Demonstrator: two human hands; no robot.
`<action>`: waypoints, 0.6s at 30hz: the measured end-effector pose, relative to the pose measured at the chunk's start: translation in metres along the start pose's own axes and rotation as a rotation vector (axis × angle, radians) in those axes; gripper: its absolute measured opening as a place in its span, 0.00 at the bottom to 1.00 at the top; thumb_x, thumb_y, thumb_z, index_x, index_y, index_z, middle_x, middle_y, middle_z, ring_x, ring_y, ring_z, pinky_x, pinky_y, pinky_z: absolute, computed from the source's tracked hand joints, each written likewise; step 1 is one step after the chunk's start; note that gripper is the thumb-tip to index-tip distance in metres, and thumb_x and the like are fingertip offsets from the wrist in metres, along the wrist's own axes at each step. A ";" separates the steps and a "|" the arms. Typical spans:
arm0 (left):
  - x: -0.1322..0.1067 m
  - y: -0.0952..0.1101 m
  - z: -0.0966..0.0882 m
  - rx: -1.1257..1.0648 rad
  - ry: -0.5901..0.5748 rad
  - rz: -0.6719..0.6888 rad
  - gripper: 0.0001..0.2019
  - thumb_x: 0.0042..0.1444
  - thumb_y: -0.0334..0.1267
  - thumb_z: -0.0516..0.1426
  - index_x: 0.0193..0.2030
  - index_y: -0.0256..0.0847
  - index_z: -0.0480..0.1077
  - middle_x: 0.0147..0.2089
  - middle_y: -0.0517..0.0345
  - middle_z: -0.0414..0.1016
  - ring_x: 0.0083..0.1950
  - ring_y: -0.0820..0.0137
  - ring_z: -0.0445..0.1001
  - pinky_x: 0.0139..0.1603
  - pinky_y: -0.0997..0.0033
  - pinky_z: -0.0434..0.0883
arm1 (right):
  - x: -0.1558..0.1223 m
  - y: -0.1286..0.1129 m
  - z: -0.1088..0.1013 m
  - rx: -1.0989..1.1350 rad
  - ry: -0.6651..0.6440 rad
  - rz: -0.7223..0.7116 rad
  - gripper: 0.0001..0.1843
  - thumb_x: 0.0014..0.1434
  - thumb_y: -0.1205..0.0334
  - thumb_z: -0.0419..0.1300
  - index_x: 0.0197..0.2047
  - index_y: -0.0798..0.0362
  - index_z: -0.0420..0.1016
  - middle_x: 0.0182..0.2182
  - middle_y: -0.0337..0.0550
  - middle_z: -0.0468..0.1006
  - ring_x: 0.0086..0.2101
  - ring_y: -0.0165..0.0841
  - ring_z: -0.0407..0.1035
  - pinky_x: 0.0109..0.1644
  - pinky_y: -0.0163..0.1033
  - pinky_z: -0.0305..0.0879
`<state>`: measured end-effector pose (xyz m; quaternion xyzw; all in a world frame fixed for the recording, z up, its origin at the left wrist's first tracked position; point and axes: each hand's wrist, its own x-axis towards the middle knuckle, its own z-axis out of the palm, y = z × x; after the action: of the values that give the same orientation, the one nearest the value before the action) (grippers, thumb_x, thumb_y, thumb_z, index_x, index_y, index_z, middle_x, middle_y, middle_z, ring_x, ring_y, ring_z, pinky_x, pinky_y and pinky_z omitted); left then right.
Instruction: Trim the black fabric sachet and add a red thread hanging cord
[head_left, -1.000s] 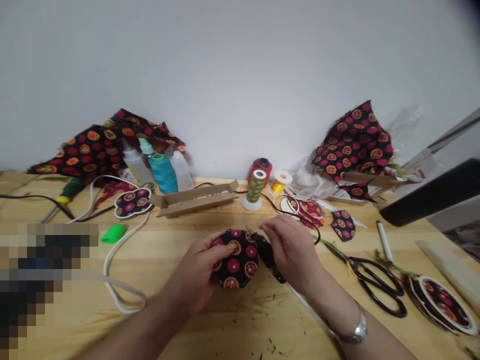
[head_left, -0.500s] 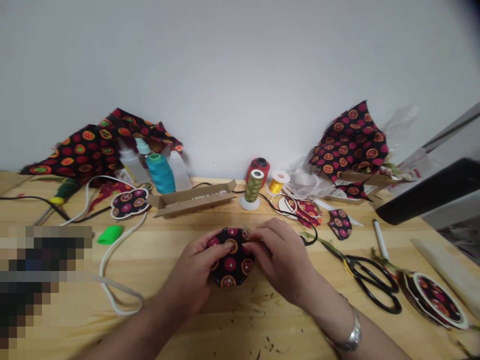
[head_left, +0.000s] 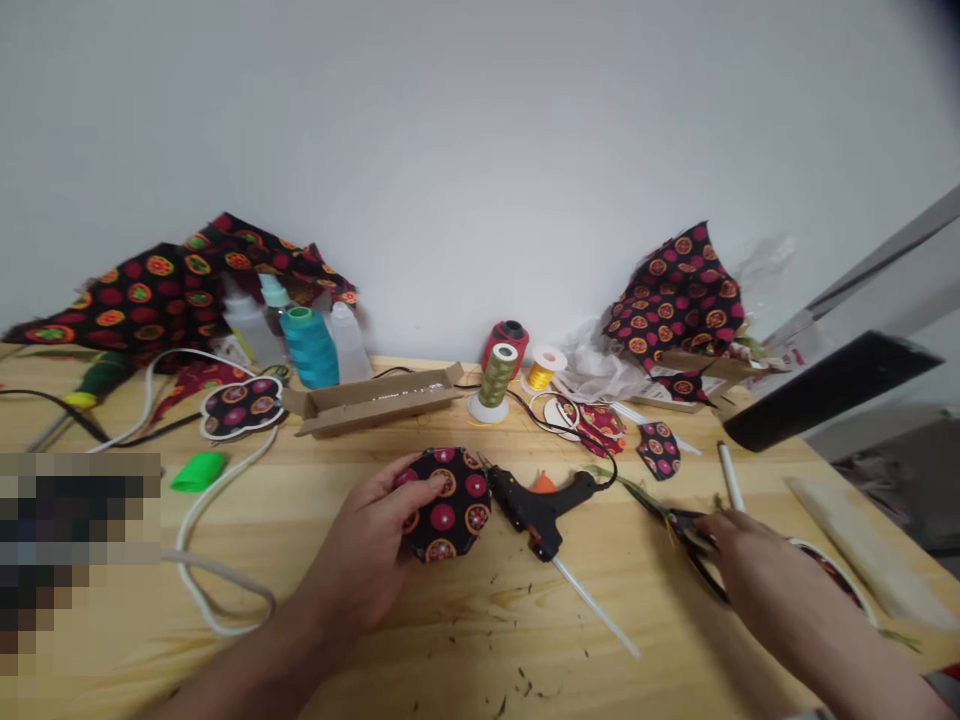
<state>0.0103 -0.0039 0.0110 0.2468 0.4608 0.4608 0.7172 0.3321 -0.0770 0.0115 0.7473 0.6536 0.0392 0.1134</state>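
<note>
Fingers (head_left: 416, 488) of the left hand (head_left: 371, 550) clasp a fabric-covered octagon (head_left: 450, 505) resting mid-worktop (head_left: 337, 620). Just right of it lies a black glue gun (head_left: 536, 500). Farther right, the right hand (head_left: 750, 565) covers the scissors (head_left: 679, 522) handles; whether it grips them I cannot tell.

Light wooden table (head_left: 360, 660), dark snippets (head_left: 525, 685) scattered near its front edge. Lying on it: octagonal fabric piece (head_left: 450, 500) at centre, black glue gun (head_left: 540, 505) just right of it, scissors (head_left: 675, 522) further right, white cable (head_left: 196, 505) looped at left, cardboard tray (head_left: 375, 400) and olive thread spool (head_left: 495, 380) toward the wall.
</note>
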 end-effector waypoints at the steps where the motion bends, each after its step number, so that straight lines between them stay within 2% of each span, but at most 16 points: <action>1: 0.000 0.000 0.000 -0.002 -0.001 0.003 0.12 0.43 0.28 0.62 0.38 0.36 0.75 0.30 0.53 0.82 0.29 0.63 0.80 0.27 0.70 0.76 | -0.002 0.012 0.007 0.008 -0.040 0.041 0.16 0.51 0.78 0.49 0.36 0.57 0.75 0.37 0.55 0.78 0.37 0.43 0.74 0.38 0.42 0.69; 4: 0.000 -0.001 -0.001 -0.005 -0.012 0.000 0.12 0.43 0.28 0.63 0.38 0.36 0.75 0.30 0.53 0.82 0.29 0.63 0.80 0.27 0.71 0.76 | -0.006 0.032 0.023 0.083 -0.089 0.042 0.16 0.55 0.70 0.51 0.45 0.60 0.73 0.41 0.58 0.77 0.42 0.44 0.73 0.44 0.43 0.68; 8: 0.001 -0.001 -0.001 -0.005 -0.051 -0.023 0.11 0.45 0.29 0.62 0.39 0.37 0.75 0.30 0.54 0.82 0.29 0.64 0.80 0.28 0.72 0.76 | -0.005 0.038 0.031 0.148 -0.020 -0.001 0.16 0.55 0.67 0.51 0.45 0.59 0.73 0.40 0.56 0.77 0.39 0.43 0.73 0.42 0.42 0.68; 11: 0.001 0.000 -0.001 0.002 -0.058 -0.015 0.10 0.45 0.29 0.62 0.37 0.38 0.76 0.30 0.55 0.82 0.29 0.65 0.80 0.27 0.72 0.76 | -0.003 0.042 0.022 0.100 0.052 -0.091 0.17 0.51 0.73 0.50 0.42 0.56 0.73 0.37 0.52 0.77 0.34 0.39 0.73 0.37 0.40 0.66; 14: 0.002 0.000 0.000 0.005 -0.051 -0.009 0.09 0.45 0.28 0.62 0.36 0.38 0.76 0.30 0.55 0.82 0.29 0.65 0.80 0.28 0.71 0.76 | 0.000 0.051 0.005 -0.093 0.169 -0.159 0.19 0.46 0.80 0.48 0.38 0.57 0.72 0.33 0.51 0.76 0.29 0.37 0.71 0.33 0.39 0.64; 18: 0.002 0.000 -0.001 0.003 -0.045 -0.011 0.09 0.46 0.28 0.62 0.36 0.39 0.77 0.29 0.56 0.82 0.29 0.65 0.80 0.28 0.71 0.77 | 0.001 0.069 -0.018 -0.251 0.377 -0.272 0.13 0.47 0.79 0.49 0.27 0.55 0.71 0.24 0.53 0.73 0.26 0.41 0.69 0.29 0.43 0.59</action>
<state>0.0098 -0.0023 0.0102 0.2557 0.4463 0.4507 0.7296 0.3950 -0.0819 0.0443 0.6122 0.7477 0.2426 0.0857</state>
